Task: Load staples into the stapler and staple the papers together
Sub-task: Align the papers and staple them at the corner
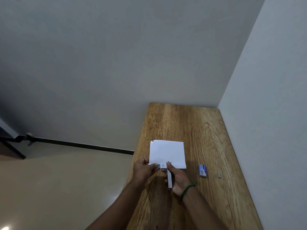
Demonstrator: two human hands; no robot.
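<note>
**Stapler (169, 180) held at the near edge of the papers (167, 152)**

Slim and silver-grey, the stapler sits in the right hand (178, 180). The fingers are curled round its body and the thumb lies along the top toward the nose. The nose meets the near edge of the papers about midway along. From where I stand I cannot tell whether the sheets are actually inside its mouth.

The left hand (144, 170) pinches the near left corner of the papers, thumb on top and the other fingers curled underneath. A narrow blue-and-white printed strip shows along that near edge between the two hands.

The papers are white and lie flat on a wooden table (199, 130), closer to its left side. To their right, near but not touching, a small blue staple box (202, 170) lies flat. Just beyond it is a short grey strip of staples (218, 174).

A green bracelet (187, 190) circles the right wrist. The table is pushed into a corner of pale walls, and beige floor shows to its left.
</note>
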